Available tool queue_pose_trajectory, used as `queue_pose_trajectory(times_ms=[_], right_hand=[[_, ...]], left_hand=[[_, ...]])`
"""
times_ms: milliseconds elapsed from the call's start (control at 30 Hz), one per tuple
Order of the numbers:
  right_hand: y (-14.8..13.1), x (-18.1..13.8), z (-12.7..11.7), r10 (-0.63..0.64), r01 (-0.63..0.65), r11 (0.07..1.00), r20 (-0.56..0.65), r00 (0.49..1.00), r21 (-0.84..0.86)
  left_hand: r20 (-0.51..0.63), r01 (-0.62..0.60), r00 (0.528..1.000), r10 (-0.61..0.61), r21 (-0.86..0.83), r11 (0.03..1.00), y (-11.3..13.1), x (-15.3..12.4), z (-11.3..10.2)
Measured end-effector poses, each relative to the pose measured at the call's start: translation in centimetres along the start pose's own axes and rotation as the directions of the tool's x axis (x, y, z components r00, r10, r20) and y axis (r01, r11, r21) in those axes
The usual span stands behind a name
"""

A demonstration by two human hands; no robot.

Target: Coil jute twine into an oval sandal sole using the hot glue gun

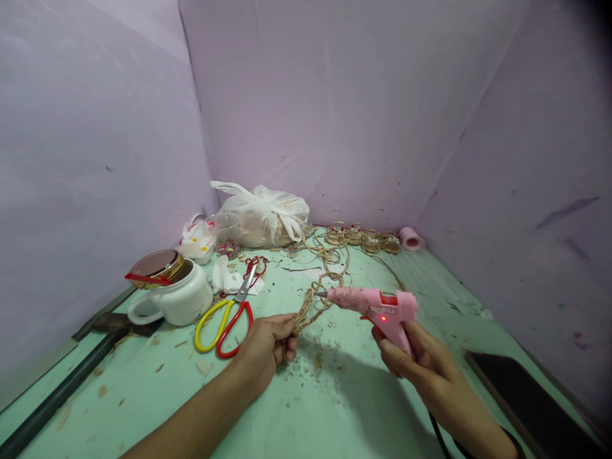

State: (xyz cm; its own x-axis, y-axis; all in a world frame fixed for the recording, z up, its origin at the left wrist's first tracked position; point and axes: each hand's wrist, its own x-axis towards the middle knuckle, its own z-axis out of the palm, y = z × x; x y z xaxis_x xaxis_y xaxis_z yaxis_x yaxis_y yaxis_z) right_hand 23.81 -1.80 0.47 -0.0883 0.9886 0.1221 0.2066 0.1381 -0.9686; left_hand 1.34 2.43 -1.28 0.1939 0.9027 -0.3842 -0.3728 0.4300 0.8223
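My left hand [268,344] pinches a small coiled piece of jute rope [305,307] above the middle of the table. From this piece the rope trails back in loose loops [332,258] toward a white plastic bag. In my right hand [423,363] is a pink glue gun [375,306], held by its handle with a red light glowing on its side. The gun's nozzle points left and lies close to the rope; whether it touches cannot be told. Scissors [235,312] with one yellow and one red handle lie partly open beside my left hand.
At left stand a white mug [184,296] with a lid on it and a hammer [62,382]. The plastic bag [262,213], several rope ornaments [363,237] and a pink roll [411,238] line the back. A dark phone [530,401] lies right.
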Motion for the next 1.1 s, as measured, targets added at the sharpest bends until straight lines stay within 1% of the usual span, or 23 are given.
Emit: queue_pose_trajectory(times_ms=[333, 400, 433, 500, 567, 633, 733, 800, 867, 900, 933, 967, 1000, 1033, 1067, 1100], right_hand=[[-0.5, 0.1, 0.1, -0.013, 0.014, 1.0, -0.028, 1.0, 0.009], [-0.6, 0.2, -0.1, 0.015, -0.014, 1.0, -0.075, 0.997, 0.011], [-0.5, 0.4, -0.4, 0.041, -0.038, 0.999, -0.122, 0.992, 0.022], [-0.2, 1.0, -1.0, 0.13, -0.12, 0.991, -0.257, 0.957, 0.056], [0.5, 1.8, -1.8, 0.228, -0.215, 0.974, -0.383, 0.895, 0.077], [1.4, 2.5, -2.6, 0.285, -0.288, 0.956, -0.45, 0.846, 0.065], [2.6, 3.0, -3.9, 0.307, -0.351, 0.936, -0.478, 0.823, -0.004], [2.8, 2.8, -4.7, 0.312, -0.399, 0.914, -0.505, 0.805, -0.073], [2.3, 2.3, -5.1, 0.282, -0.454, 0.87, -0.563, 0.777, -0.191], [1.9, 2.1, -5.1, 0.24, -0.466, 0.844, -0.591, 0.77, -0.264], [1.4, 2.0, -4.8, 0.146, -0.449, 0.804, -0.603, 0.784, -0.39], [0.8, 2.0, -4.2, 0.035, -0.373, 0.783, -0.564, 0.825, -0.497], [0.3, 2.2, -3.5, -0.079, -0.22, 0.796, -0.457, 0.886, -0.564], [-0.2, 2.6, -2.5, -0.192, -0.022, 0.804, -0.294, 0.936, -0.595], [-0.5, 3.1, -1.5, -0.295, 0.165, 0.773, -0.117, 0.948, -0.613], [-0.7, 3.7, -0.5, -0.352, 0.318, 0.715, 0.072, 0.933, -0.623]], left_hand=[[-0.005, -0.01, 1.0, 0.01, 0.087, 0.996, -0.2, 0.1, -0.2], [-0.024, -0.007, 1.0, 0.01, 0.122, 0.992, 0.0, -0.1, -0.2], [-0.035, -0.01, 0.999, 0.015, 0.143, 0.99, 0.1, -0.2, -0.2], [-0.063, -0.023, 0.997, 0.035, 0.186, 0.982, 0.4, -0.5, -0.3], [-0.093, -0.036, 0.994, 0.058, 0.222, 0.974, 0.7, -0.8, -0.3], [-0.127, -0.029, 0.99, 0.067, 0.274, 0.961, 0.9, -1.1, -0.2], [-0.181, -0.019, 0.98, 0.085, 0.34, 0.94, 1.0, -1.3, 0.1], [-0.199, -0.013, 0.976, 0.091, 0.36, 0.933, 1.1, -1.4, 0.3], [-0.204, 0.017, 0.977, 0.069, 0.393, 0.919, 1.3, -1.4, 0.4], [-0.202, 0.036, 0.978, 0.054, 0.417, 0.908, 1.4, -1.4, 0.4], [-0.201, 0.053, 0.979, 0.041, 0.442, 0.895, 1.5, -1.4, 0.4], [-0.199, 0.065, 0.979, 0.033, 0.466, 0.883, 1.6, -1.4, 0.4], [-0.197, 0.071, 0.98, 0.03, 0.488, 0.87, 1.7, -1.5, 0.3], [-0.194, 0.075, 0.981, 0.029, 0.509, 0.857, 1.8, -1.5, 0.2], [-0.192, 0.078, 0.981, 0.03, 0.53, 0.844, 2.0, -1.6, 0.1], [-0.191, 0.078, 0.981, 0.034, 0.549, 0.832, 2.0, -1.7, -0.1]])
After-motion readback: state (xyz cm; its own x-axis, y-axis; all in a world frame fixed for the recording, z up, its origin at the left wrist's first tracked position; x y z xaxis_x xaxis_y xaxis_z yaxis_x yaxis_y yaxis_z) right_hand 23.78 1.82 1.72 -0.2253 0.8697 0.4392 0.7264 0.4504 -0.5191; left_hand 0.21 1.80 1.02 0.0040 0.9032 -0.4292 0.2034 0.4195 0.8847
